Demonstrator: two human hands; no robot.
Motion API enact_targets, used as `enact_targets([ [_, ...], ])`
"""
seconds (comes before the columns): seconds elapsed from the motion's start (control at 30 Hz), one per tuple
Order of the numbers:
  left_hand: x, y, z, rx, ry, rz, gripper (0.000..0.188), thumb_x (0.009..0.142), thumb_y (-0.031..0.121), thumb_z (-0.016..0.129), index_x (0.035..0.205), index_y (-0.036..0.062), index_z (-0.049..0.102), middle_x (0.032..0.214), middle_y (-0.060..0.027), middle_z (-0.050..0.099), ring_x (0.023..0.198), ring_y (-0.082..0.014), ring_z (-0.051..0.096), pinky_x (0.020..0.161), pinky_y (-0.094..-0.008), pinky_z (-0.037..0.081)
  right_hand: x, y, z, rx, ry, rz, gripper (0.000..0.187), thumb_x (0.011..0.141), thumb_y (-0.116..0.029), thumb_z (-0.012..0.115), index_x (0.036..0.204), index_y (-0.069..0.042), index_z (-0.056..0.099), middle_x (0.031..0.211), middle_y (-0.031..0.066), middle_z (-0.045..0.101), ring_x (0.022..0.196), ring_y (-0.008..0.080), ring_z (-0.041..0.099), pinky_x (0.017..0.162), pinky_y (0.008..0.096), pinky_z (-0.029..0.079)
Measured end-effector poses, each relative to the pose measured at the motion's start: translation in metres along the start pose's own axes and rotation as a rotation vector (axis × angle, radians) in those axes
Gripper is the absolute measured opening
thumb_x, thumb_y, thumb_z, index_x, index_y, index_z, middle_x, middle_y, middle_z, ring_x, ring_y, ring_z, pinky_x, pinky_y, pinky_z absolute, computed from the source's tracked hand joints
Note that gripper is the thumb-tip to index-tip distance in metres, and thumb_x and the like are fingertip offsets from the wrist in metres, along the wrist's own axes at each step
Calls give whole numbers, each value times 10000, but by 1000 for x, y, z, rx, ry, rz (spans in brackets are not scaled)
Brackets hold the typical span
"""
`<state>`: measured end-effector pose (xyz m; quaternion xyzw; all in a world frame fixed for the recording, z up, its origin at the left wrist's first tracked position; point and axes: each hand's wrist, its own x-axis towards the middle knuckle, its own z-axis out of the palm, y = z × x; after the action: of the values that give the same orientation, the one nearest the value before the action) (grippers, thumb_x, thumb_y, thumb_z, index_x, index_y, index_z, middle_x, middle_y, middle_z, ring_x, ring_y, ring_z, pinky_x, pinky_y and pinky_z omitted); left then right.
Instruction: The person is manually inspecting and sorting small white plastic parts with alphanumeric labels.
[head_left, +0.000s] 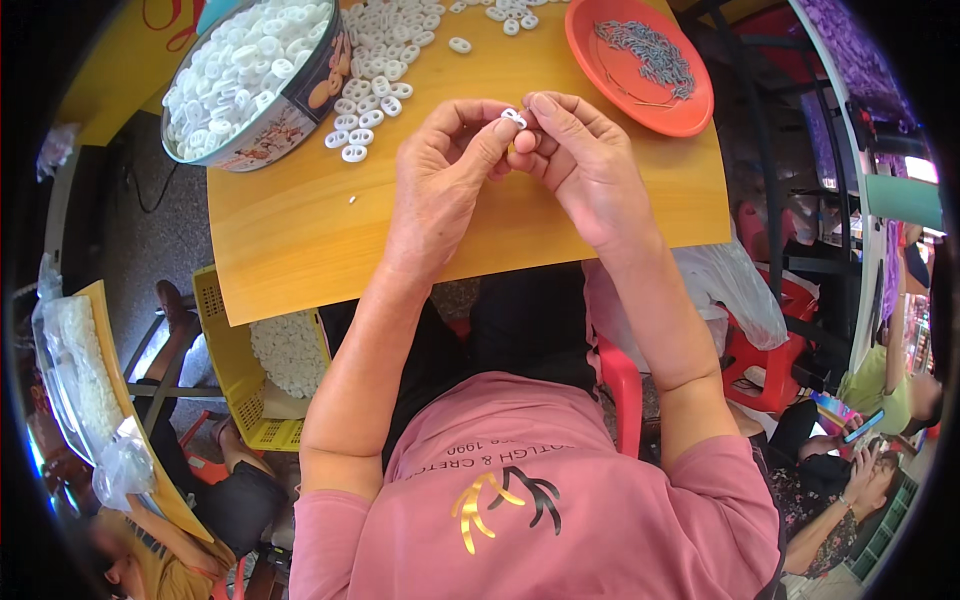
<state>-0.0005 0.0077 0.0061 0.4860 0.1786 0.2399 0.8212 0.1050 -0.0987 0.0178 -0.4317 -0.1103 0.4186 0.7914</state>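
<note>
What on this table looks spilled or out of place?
Nothing looks damaged. White plastic rings lie loose on the wooden table beside the full round tin, and one tiny white speck sits apart. Both hands pinch one white ring.

Both forearms extend forward from the lower edge. Left hand [440, 175] and right hand [580, 160] meet, fingers [500, 135] pinched together, wrists bent slightly inward.

Short-sleeved pink T-shirt, gold-and-black print on the chest, black trousers.
</note>
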Motion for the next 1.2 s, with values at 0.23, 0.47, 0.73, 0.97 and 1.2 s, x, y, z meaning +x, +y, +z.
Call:
enact_targets([
  [0.23,1,-3,-5,4,-37,14,194,951,159,648,1022,-21,627,865,-34,636,758,-89,576,696,-228,471,0,-7,-2,-385,-22,-199,202,959,-160,637,1032,27,653,861,61,672,710,106,642,693,258,559],
  [0.47,1,-4,-5,12,-63,15,199,955,168,644,1010,-23,630,854,-38,632,748,-92,571,697,-231,470,2,-9,-5,-580,-79,-241,210,958,-163,642,1011,41,639,813,47,662,699,86,623,648,224,528],
  [0.73,0,-3,-6,19,-64,8,211,946,175,659,1008,-24,630,854,-38,631,762,-92,579,701,-230,471,1,-7,-1,-572,-48,-240,211,957,-170,647,1000,36,639,794,41,657,692,80,613,643,219,523],
  [0.97,0,-2,-6,42,-70,2,210,942,173,664,1007,-24,628,866,-40,634,771,-95,585,710,-234,477,-1,-5,1,-713,-17,-328,175,955,-153,645,976,21,646,777,20,656,694,68,612,634,217,522],
  [1.2,0,-5,-8,46,-58,8,202,944,169,661,1000,-23,629,875,-45,640,777,-97,592,717,-240,483,0,0,1,-916,3,-518,125,922,-100,670,884,14,634,718,45,650,639,94,613,572,232,507],
])
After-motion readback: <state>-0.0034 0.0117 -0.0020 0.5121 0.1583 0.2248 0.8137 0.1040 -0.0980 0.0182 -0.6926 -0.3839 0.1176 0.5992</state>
